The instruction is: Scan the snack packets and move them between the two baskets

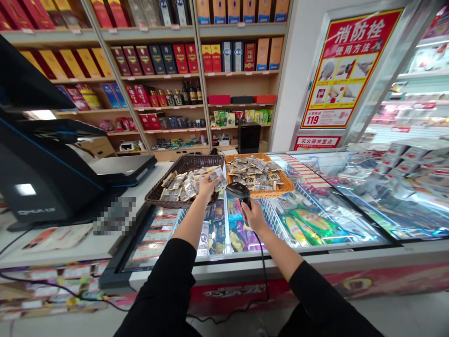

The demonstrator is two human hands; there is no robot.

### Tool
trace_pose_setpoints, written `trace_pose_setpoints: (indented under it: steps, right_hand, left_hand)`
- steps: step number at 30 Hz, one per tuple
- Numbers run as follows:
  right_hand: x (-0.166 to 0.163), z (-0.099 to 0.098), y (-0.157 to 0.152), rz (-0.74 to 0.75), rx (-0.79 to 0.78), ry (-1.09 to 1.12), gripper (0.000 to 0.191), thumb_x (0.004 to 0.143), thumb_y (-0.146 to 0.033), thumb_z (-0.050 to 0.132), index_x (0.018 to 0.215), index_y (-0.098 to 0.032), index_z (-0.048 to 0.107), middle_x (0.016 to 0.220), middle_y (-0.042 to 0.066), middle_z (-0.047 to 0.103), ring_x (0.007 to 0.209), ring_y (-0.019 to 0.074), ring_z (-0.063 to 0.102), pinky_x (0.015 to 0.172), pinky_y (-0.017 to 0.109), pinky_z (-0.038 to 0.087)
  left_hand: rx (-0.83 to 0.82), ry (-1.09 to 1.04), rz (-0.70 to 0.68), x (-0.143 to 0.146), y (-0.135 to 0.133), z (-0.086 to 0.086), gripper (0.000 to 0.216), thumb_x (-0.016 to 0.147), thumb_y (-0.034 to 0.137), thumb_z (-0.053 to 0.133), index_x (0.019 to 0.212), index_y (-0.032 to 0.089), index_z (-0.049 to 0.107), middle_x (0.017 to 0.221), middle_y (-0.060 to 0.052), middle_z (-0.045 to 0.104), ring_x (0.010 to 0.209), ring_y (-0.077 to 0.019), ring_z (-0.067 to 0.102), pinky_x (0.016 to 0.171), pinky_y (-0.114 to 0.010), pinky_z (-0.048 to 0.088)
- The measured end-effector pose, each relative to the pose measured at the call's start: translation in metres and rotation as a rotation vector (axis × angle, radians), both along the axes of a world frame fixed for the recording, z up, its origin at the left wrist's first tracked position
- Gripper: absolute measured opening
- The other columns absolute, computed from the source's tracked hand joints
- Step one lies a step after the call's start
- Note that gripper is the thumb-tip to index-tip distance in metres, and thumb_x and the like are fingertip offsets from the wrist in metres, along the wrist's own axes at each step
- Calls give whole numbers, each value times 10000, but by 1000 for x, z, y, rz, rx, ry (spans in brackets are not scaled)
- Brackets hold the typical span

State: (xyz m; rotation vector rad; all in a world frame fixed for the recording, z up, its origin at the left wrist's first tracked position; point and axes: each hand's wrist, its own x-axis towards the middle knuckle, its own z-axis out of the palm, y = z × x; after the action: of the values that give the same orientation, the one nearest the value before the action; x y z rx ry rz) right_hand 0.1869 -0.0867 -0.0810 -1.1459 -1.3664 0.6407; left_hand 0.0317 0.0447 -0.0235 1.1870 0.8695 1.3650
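Observation:
My left hand (206, 186) grips a small snack packet (218, 174) over the right side of a dark brown wicker basket (154, 193). More small packets (189, 183) of the same look lie heaped in that basket. In my right hand (255, 216) is a black handheld barcode scanner (238, 189), held by its handle with the head toward the packet. Its cable (264, 267) hangs down over the freezer front. Just behind the scanner, an orange wicker basket (289, 186) holds similar packets (257, 169).
Both baskets rest on a glass-topped chest freezer (336, 220) with bagged goods inside. To the left, a counter (79, 236) carries a black checkout machine (38, 164) and a flat weighing plate (122, 166). Shelves (242, 77) of boxes and bottles stand behind.

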Motion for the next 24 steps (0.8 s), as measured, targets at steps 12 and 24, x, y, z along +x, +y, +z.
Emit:
trace_pose_setpoints:
  steps: [12,24]
  right_hand:
    - [1,0,-2,42,24,-24,259,867,-440,436,772,-202,470,456,-55,477,341,113,458,367,210,355]
    - [6,-1,-5,92,-3,65,248,850,-425,465,752,-198,476,471,-56,481,340,108,458,364,211,371]
  left_hand:
    - [-21,84,47,-3,-1,-1,430,500,348,770,862,152,645,809,-50,700,737,-187,639,670,-289,500]
    - [25,135,65,-7,7,-8,441,511,386,769,859,144,646,808,-57,696,729,-187,640,699,-305,496]
